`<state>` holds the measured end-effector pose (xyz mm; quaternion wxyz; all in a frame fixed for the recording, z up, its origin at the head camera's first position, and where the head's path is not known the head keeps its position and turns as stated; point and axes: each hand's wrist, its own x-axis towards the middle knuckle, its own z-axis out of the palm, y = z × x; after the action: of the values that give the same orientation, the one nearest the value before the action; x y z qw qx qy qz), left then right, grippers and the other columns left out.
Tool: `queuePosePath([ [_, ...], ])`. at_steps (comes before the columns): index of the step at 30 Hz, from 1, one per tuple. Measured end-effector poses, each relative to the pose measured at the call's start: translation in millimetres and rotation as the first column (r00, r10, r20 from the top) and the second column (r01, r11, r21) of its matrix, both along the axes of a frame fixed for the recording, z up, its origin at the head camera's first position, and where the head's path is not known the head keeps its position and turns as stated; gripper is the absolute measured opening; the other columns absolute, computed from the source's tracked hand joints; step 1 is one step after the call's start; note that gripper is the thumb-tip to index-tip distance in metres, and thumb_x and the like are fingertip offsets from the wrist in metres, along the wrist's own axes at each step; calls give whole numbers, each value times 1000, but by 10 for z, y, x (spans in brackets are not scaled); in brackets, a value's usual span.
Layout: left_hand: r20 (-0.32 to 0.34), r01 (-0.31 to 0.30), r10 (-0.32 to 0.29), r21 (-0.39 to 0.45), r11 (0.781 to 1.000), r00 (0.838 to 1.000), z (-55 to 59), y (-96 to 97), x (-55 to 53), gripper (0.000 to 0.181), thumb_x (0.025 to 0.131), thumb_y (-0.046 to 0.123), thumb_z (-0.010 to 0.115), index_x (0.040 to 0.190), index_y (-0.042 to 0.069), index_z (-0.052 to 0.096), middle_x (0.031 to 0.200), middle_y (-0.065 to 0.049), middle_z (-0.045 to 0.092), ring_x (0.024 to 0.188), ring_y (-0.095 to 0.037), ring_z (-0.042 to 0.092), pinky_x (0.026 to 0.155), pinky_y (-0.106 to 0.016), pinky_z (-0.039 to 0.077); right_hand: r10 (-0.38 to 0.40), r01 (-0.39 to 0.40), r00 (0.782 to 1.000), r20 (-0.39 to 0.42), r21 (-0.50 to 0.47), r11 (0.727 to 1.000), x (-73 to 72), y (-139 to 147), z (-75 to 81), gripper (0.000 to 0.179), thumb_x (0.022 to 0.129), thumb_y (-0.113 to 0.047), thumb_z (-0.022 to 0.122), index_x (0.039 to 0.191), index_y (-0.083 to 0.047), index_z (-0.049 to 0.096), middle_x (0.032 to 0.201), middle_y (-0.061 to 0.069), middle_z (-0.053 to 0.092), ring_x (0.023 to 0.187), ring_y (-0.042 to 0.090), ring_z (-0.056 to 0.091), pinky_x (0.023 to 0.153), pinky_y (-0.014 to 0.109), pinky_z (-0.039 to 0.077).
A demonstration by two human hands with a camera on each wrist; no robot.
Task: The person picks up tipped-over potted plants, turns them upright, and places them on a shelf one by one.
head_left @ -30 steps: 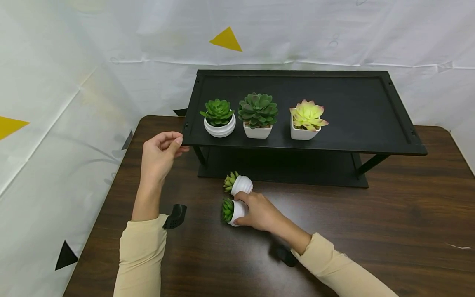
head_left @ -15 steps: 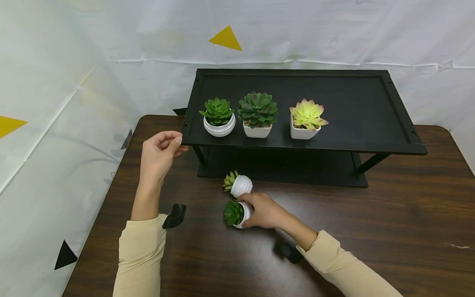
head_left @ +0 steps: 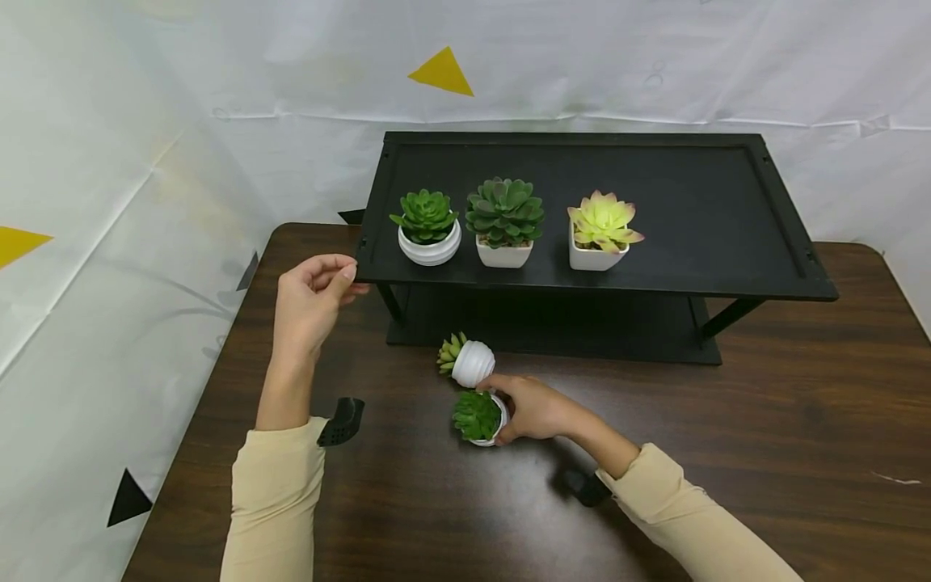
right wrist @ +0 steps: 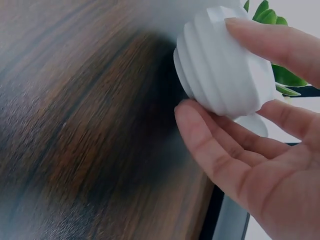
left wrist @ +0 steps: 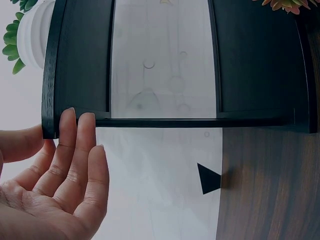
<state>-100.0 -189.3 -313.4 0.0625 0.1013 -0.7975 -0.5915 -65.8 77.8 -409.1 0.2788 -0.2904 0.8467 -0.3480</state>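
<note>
My right hand (head_left: 540, 408) grips a small potted succulent (head_left: 477, 416) by its white ribbed pot, thumb on one side and fingers on the other. The plant's green leaves face up and toward the left, and the pot is tilted close over the table. In the right wrist view the pot (right wrist: 220, 65) hides most of the leaves. Just behind it, a second potted succulent (head_left: 473, 364) lies on its side, leaves to the left. My left hand (head_left: 309, 305) pinches the front left corner of a black two-tier shelf (head_left: 698, 210), thumb above and fingers beneath.
On the shelf's top tier stand a green succulent in a round pot (head_left: 429, 242), a dark green one in a square pot (head_left: 505, 255) and a yellow-green one (head_left: 600, 226). The lower tier (head_left: 582, 331) sits on the brown wooden table (head_left: 800, 453). White sheeting (head_left: 655, 65) hangs behind.
My right hand has moved a little to the right with the succulent, turning it from lying sideways to more upright. The left hand has stayed at the shelf corner.
</note>
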Motion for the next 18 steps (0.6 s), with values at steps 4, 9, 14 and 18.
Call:
queuePosePath([
  [4,0,2,-2,4,1000,1000,7,3,2,21,91,11,57,105,-4,59,84,-3,64,74,-14,66,77,-27,52,7,-5,998,69,-28,1000,-14,39,-20,65,62,1,80,121,-5,52,79,2,54,67,12,49,58,24,42],
  [9,0,0,0,-1,1000,1000,14,0,0,20,91,11,57,104,-4,59,82,-1,64,71,-9,65,76,-26,52,19,-10,990,143,-63,998,-29,68,-37,68,62,6,77,123,-7,51,77,2,51,60,12,46,51,23,40],
  [14,1,0,0,0,1000,1000,11,1,-5,20,91,11,57,104,-4,59,82,-1,64,73,-11,65,77,-27,52,32,-23,989,142,-65,998,-34,73,-48,71,61,8,77,125,-8,51,84,2,51,62,11,44,52,23,39],
  [18,5,-1,1,2,1000,1000,8,3,-4,20,91,11,57,104,-4,59,83,-1,64,74,-13,66,77,-27,52,34,-28,992,124,-50,998,-33,66,-57,73,60,8,77,126,-7,51,84,1,51,62,11,44,53,22,39],
])
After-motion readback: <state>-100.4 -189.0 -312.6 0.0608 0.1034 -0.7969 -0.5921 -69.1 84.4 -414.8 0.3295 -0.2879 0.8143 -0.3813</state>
